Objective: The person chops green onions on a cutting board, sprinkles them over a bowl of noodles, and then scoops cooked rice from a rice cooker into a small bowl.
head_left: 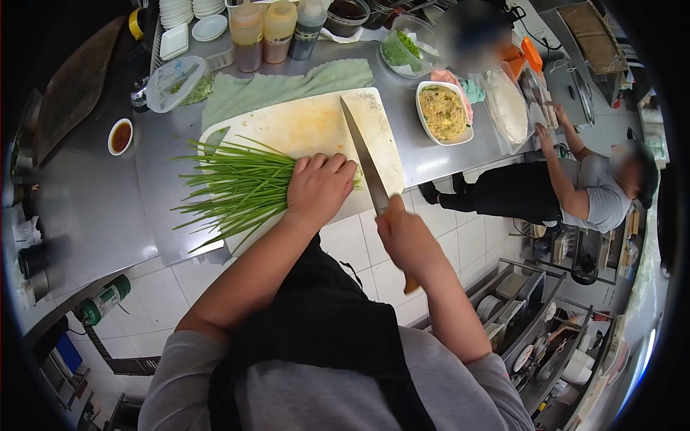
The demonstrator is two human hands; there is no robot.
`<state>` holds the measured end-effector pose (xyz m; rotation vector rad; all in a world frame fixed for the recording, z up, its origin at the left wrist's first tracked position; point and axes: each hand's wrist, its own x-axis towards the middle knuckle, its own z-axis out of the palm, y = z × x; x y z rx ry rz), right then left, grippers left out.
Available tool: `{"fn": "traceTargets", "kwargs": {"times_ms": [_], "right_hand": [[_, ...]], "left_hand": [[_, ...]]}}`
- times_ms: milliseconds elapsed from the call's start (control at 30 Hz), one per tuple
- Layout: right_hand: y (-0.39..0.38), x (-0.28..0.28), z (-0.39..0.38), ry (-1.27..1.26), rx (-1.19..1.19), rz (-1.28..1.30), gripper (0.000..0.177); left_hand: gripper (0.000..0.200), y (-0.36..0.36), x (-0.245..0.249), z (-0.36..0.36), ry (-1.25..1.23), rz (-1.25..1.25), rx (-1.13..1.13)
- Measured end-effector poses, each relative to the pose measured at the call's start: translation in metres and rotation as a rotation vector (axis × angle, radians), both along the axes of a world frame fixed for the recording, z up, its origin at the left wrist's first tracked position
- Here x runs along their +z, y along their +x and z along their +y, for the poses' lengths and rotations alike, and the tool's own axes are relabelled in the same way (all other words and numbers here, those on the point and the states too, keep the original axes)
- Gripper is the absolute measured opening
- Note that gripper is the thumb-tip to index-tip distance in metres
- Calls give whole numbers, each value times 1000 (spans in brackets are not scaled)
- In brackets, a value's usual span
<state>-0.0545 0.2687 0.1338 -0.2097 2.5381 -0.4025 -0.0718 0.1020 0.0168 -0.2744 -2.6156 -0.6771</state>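
A bundle of long green stalks [237,183] lies across the left part of a white cutting board [305,126], its thin tips fanned out past the board's left edge. My left hand [321,188] presses down on the bundle's right end, fingers wrapped over it. In my right hand [406,237] is the handle of a large knife [366,154]. The blade points up and away, over the right part of the board, a little right of my left hand. Some small green pieces show beside my left fingertips.
Behind the board lies a green cloth [287,87], with sauce bottles [279,32] beyond. A sauce dish [120,136] sits left, a bowl of yellowish mixture [444,113] right. Another person [575,179] stands at the counter's right, hands near trays.
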Motion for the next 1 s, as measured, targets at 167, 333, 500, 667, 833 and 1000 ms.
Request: {"fn": "traceTargets", "kwargs": {"times_ms": [167, 333, 500, 667, 833, 1000], "right_hand": [[-10, -42, -15, 55, -88, 40, 27], [18, 10, 7, 34, 10, 3, 26], [11, -40, -4, 53, -64, 88, 26], [30, 9, 15, 18, -28, -68, 28], [8, -36, -9, 69, -63, 53, 29], [38, 13, 14, 30, -50, -117, 28]], "left_hand": [[14, 0, 1, 1, 2, 1, -14], [19, 0, -1, 2, -63, -43, 1], [18, 0, 1, 2, -56, -53, -25], [17, -2, -2, 4, -73, -50, 9], [16, -1, 2, 3, -67, -58, -13], [16, -1, 3, 3, -78, -82, -9]]}}
